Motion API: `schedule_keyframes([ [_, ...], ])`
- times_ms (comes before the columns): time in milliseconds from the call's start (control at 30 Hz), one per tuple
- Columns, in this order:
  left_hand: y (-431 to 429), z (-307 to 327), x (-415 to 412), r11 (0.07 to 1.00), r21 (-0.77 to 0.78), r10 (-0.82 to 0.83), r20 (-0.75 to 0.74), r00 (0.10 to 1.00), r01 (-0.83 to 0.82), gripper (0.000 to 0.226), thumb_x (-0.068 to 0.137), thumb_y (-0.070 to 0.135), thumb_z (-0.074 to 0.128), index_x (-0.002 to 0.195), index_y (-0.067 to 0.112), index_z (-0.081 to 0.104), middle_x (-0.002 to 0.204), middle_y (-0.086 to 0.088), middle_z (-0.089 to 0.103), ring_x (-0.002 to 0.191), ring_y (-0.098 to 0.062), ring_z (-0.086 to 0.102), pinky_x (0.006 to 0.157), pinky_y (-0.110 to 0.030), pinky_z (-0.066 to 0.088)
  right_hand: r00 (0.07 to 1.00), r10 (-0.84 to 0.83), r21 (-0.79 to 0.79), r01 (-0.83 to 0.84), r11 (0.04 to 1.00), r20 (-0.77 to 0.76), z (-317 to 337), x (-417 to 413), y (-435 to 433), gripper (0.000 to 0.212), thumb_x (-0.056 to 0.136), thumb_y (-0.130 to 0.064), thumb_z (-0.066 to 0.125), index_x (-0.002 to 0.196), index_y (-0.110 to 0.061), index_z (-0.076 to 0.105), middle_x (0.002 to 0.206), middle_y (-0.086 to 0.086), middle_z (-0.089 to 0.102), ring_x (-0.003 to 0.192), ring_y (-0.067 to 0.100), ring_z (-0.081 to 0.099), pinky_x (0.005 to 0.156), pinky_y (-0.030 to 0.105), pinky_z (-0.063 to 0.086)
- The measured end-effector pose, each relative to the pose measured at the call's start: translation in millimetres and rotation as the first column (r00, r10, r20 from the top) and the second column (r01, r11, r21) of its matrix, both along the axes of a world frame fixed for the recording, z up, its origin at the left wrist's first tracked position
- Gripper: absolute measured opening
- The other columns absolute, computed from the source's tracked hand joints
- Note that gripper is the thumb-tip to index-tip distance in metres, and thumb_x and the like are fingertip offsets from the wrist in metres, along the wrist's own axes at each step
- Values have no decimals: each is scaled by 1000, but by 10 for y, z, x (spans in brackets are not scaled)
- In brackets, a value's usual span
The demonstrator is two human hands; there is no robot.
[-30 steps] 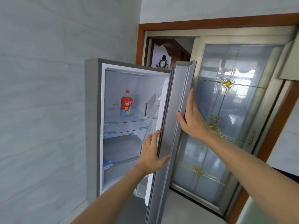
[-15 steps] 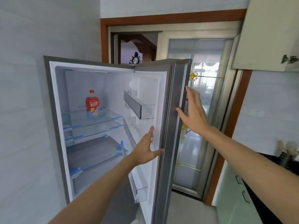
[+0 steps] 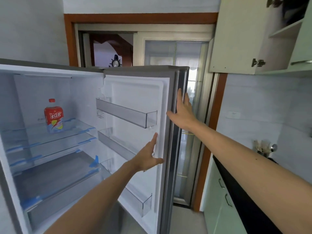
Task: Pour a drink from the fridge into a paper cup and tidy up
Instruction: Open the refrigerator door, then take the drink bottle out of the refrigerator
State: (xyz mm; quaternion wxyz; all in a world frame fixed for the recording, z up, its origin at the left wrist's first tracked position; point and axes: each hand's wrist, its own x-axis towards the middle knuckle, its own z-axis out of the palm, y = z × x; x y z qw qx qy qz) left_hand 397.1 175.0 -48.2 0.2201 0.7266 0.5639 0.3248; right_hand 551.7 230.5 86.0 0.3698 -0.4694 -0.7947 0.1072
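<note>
The fridge stands wide open, its door [image 3: 138, 92] swung out to the right. A drink bottle [image 3: 54, 116] with a red cap and a red and blue label stands upright on the top glass shelf [image 3: 30, 135], alone at the back left. My left hand [image 3: 148, 156] lies flat against the door's inner edge, fingers straight and apart. My right hand [image 3: 183, 109] presses flat on the door's outer edge, fingers extended. Neither hand holds anything. No paper cup is in view.
Empty door bins [image 3: 128, 114] line the inside of the door. A glass sliding door [image 3: 189, 115] stands behind the fridge door. At right are a dark counter [image 3: 239, 188] over green cabinets, a utensil holder [image 3: 264, 149], and an open wall cupboard [image 3: 253, 36].
The fridge door has swung much further open to the right, both hands moving with it. The view has shifted, showing the whole fridge interior and the kitchen counter.
</note>
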Motion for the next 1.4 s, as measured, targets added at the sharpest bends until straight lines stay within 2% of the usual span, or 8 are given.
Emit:
schedule_keyframes([
  [167, 268, -20, 96, 999, -16, -36, -94, 995, 35, 110, 87, 31, 73, 155, 33, -13, 167, 3, 4, 151, -28, 21, 118, -48, 31, 998, 20, -40, -18, 999, 53, 11, 223, 204, 96, 96, -32, 57, 155, -25, -18, 164, 9, -19, 151, 33, -10, 121, 49, 9],
  [333, 493, -14, 219, 999, -32, -47, -159, 986, 43, 111, 86, 30, 74, 156, 31, -13, 167, 2, 2, 150, -29, 24, 115, -42, 32, 990, 68, -81, -59, 995, 121, 15, 391, 372, 98, 96, -33, 58, 154, -23, -20, 165, 7, -15, 152, 29, -5, 121, 43, 9],
  [600, 753, -16, 368, 1000, -15, -19, -262, 965, 16, 116, 85, 30, 76, 156, 26, -15, 167, -1, 5, 146, -30, 31, 113, -38, 35, 986, 101, -106, -88, 991, 130, 17, 528, 591, 100, 96, -31, 59, 154, -21, -22, 164, 6, -19, 152, 25, -5, 119, 36, 9],
  [900, 894, 73, 399, 998, -60, -45, -249, 968, 31, 115, 86, 29, 75, 155, 30, -16, 167, 1, 2, 151, -28, 20, 119, -43, 27, 984, 114, -105, -100, 989, 136, -8, 564, 760, 96, 97, -30, 57, 154, -28, -21, 163, 4, -22, 152, 26, -1, 118, 38, 15],
  [1067, 863, 101, 414, 996, -84, -52, -244, 968, 32, 105, 91, 27, 70, 157, 24, -12, 167, 1, 1, 152, -26, 16, 121, -41, 23, 984, 116, -108, -102, 989, 137, 9, 601, 767, 96, 97, -30, 58, 154, -27, -20, 164, 4, -20, 152, 26, -1, 119, 39, 14],
  [1200, 733, 182, 187, 992, -120, 3, -233, 972, -32, 95, 94, 33, 65, 159, 20, -3, 167, -1, 6, 151, -26, 20, 122, -40, 24, 969, 82, -113, -56, 992, 233, -72, 640, 713, 101, 94, -37, 60, 153, -28, -22, 165, 8, -11, 152, 30, 4, 122, 48, 18],
  [1333, 513, 256, -294, 980, -137, 95, -311, 946, -144, 90, 95, 40, 61, 159, 17, 2, 166, -4, 13, 150, -24, 23, 122, -38, 22, 915, 67, -137, -13, 991, 399, -223, 646, 547, 100, 95, -44, 57, 152, -29, -24, 165, 14, -4, 144, 34, 30, 114, 50, 35],
  [1400, 377, 277, -532, 968, -152, 137, -341, 930, -198, 87, 96, 40, 60, 159, 18, 4, 165, -5, 16, 150, -25, 24, 122, -38, 22, 881, 59, -91, -19, 996, 470, -296, 592, 421, 98, 94, -46, 57, 154, -28, -19, 165, 12, 4, 145, 32, 27, 114, 51, 35],
])
